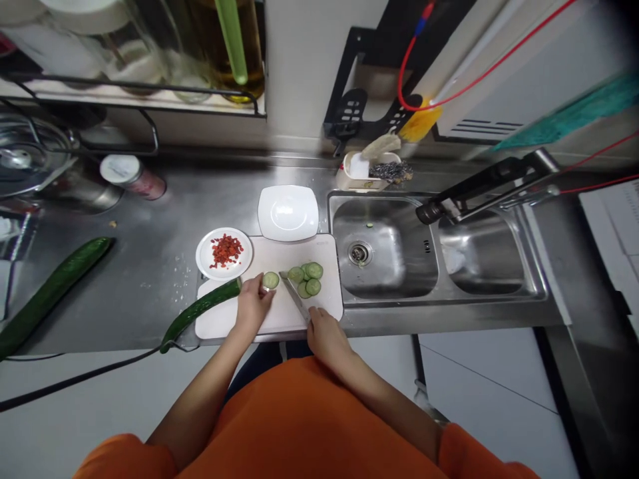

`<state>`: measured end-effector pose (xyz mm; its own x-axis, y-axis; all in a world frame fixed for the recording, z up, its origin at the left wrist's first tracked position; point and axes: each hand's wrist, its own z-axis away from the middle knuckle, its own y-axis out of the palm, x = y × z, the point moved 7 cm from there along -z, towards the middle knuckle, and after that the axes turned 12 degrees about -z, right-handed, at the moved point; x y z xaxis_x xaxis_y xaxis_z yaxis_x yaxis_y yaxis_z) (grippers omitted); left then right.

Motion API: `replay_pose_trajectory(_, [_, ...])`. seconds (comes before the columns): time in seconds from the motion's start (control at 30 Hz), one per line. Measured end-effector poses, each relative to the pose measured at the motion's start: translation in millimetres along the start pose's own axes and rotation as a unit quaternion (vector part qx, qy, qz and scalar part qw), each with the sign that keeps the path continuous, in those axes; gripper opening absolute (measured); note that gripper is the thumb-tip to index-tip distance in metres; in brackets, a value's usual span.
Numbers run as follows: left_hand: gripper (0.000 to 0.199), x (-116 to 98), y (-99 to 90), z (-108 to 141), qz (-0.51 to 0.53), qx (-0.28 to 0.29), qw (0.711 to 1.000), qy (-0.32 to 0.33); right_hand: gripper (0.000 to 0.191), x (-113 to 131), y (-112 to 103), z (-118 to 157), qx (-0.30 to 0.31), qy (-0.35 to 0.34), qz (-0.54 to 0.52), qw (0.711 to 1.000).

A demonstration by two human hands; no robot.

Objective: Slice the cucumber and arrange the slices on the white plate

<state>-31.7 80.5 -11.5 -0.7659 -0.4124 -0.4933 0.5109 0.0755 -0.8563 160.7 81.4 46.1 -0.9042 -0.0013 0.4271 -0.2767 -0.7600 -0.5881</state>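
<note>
On the white cutting board (279, 319), my left hand (253, 305) is closed, its fingertips on a cucumber piece (271, 280) whose pale round face shows. The long green cucumber (200, 313) lies just left of that hand, reaching past the counter's front edge; whether it joins the piece is hidden by my fingers. My right hand (327, 336) grips a knife (298, 299) by its handle, which the fingers cover. The blade points away from me, between the held piece and several cut cucumber slices (313, 287) on the board's right side.
A plate of chopped red pieces (225, 253) overlaps the board's far left corner. Behind the board sits a white square plate (288, 213). A second cucumber (54, 293) lies at left, near a lidded jar (132, 176). To the right is a double steel sink (384, 283).
</note>
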Motion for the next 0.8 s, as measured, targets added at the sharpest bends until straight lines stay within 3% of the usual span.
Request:
replay_pose_trajectory(0.23, [0.037, 3.3, 4.5, 1.8, 0.0, -0.028, 0.999, 0.021, 0.029, 3.2, 2.7, -7.3, 0.016, 0.02, 0.04, 0.999])
replay_pose_trajectory(0.5, [0.044, 0.1, 8.1, -1.9, 0.014, -0.032, 0.999, 0.04, 0.032, 22.6, 3.0, -4.1, 0.009, -0.027, 0.102, 0.994])
replay_pose_trajectory(0.8, [0.045, 2.4, 8.1, -4.4, 0.003, -0.027, 0.999, 0.034, 0.033, 29.0, 8.9, -5.8, 0.022, -0.02, 0.102, 0.994])
